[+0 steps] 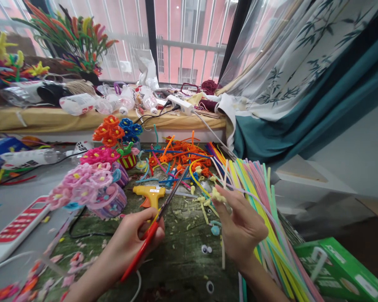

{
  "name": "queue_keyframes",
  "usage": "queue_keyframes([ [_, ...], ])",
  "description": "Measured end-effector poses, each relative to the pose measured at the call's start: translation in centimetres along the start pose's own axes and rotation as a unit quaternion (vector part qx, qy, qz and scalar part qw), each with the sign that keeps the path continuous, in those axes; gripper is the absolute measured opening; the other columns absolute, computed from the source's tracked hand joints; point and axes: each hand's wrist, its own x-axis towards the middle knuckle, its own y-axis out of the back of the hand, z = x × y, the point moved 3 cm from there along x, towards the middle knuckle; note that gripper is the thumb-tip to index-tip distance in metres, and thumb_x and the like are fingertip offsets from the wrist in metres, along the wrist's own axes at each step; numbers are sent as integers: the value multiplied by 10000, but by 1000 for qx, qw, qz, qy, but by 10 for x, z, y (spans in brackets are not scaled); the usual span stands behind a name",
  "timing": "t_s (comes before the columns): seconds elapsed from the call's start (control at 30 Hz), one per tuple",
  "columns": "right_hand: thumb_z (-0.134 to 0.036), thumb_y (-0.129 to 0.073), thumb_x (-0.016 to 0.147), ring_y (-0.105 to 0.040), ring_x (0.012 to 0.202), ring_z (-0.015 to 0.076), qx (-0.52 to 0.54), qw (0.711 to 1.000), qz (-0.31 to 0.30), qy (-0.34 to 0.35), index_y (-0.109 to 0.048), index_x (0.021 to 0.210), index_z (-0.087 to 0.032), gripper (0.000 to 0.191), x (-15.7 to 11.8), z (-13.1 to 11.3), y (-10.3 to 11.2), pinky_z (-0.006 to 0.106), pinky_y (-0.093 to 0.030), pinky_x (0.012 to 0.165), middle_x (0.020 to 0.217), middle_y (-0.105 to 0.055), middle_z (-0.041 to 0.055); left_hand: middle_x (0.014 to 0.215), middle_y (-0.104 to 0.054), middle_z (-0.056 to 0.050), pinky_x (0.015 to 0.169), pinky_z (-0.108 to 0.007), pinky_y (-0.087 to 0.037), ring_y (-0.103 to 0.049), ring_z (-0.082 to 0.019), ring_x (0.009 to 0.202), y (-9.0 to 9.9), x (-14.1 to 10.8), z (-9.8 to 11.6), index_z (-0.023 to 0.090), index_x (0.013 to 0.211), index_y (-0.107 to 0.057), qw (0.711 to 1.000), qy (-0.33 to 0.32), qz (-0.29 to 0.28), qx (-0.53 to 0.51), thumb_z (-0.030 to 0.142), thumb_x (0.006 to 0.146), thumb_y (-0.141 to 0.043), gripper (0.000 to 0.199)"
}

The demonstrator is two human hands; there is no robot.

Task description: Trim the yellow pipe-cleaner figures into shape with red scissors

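Note:
My left hand (pixel 135 235) is wrapped round a pair of scissors (pixel 142 251) with red handles; the dark blades point up and away and look shut. My right hand (pixel 244 228) pinches a small pale yellow fuzzy piece of pipe cleaner (pixel 219 194) between thumb and fingertips. The blade tips are to the left of this piece, apart from it. Just beyond my left hand lies a yellow hot glue gun (pixel 151 192). Pale yellow pipe cleaner scraps (pixel 204 212) and a pair of googly eyes (pixel 204 249) lie between my hands.
A long bundle of coloured pipe cleaners (pixel 261 184) runs along the right, by a green box (pixel 340 264). Pink pipe cleaner flowers (pixel 88 180) stand at left, near a white device with red buttons (pixel 15 230). Orange pieces (pixel 189 151) pile up behind. Plastic bottles (pixel 78 104) line the sill.

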Motion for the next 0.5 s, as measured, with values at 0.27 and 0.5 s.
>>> queue_keyframes([
  [0.27,-122,-703,844,-722,776,164,53,995,-45,-71,-759,1072,-313,304,-5,-3,-6,270,-587,659,911,-781,-2,578,-461,52,403,-202,-189,-323,-77,461,-16,7,-11,183,811,-571,983,92,38,-155,758,692,-555,587],
  [0.5,-134,-703,843,-721,785,159,122,975,-132,-131,-779,977,-267,204,-9,-13,-19,270,-587,706,876,-781,8,566,-420,89,428,-199,-270,-352,-67,453,-17,-3,26,199,819,-544,977,63,72,-191,537,827,-621,347],
])
